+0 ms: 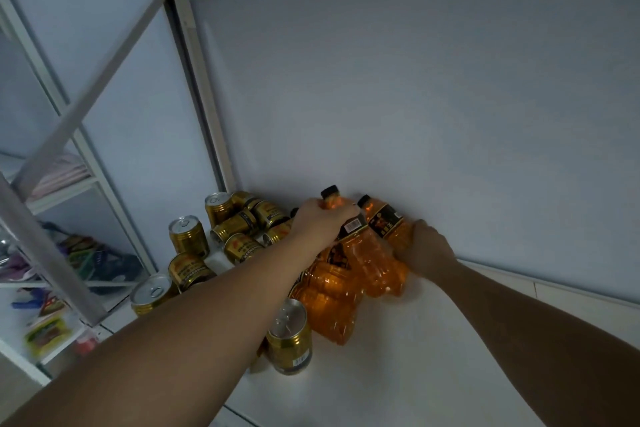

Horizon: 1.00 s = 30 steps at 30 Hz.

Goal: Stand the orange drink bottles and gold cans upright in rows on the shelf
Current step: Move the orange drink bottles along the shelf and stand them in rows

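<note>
At the back of the shelf point(433, 340), left grip point(322, 224) clamps one leaning bottle point(353, 227) at its shoulder; right grip point(427, 248) clamps a second bottle point(382, 215) lower down. Bottle-standing step, judged; next, tip both upright in line.

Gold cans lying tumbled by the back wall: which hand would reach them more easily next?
Probably the left hand. It grips an orange bottle by the neck, right beside the tumbled cans; the right hand holds a second bottle on the far side, with bottles in between.
</note>
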Each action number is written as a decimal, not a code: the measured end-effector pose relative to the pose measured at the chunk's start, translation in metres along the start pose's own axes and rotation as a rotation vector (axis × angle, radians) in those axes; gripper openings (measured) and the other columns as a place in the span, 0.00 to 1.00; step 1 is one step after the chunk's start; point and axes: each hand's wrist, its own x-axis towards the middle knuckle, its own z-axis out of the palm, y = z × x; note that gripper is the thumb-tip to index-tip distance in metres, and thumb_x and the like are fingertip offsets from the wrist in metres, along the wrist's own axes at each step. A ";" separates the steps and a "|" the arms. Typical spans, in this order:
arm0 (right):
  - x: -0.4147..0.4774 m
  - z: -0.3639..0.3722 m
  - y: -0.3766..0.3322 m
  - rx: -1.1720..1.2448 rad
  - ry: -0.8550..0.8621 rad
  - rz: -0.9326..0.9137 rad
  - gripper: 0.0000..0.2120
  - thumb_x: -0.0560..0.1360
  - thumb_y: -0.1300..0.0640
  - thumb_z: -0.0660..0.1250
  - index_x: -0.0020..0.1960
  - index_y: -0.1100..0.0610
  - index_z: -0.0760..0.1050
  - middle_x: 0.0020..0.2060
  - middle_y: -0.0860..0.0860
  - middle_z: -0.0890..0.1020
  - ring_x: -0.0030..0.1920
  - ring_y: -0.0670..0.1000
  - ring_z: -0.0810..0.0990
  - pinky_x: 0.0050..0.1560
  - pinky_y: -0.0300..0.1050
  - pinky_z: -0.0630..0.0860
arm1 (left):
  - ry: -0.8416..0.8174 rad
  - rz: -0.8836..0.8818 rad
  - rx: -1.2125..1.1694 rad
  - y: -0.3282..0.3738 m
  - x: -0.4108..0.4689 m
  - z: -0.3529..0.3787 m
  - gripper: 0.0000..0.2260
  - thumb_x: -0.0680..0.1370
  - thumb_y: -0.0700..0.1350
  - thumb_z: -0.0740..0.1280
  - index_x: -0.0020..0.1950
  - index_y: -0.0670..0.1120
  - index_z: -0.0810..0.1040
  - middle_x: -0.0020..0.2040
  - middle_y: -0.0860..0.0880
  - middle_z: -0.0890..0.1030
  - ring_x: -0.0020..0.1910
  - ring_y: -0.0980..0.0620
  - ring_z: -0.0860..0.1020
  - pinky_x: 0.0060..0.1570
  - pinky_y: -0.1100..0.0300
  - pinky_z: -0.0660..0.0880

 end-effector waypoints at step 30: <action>-0.301 -0.105 0.148 0.618 0.564 0.487 0.20 0.71 0.54 0.75 0.60 0.52 0.73 0.48 0.49 0.82 0.48 0.50 0.81 0.44 0.47 0.76 | -0.529 0.645 0.208 0.007 -0.204 0.169 0.17 0.69 0.59 0.76 0.54 0.63 0.75 0.47 0.65 0.80 0.47 0.65 0.78 0.45 0.60 0.77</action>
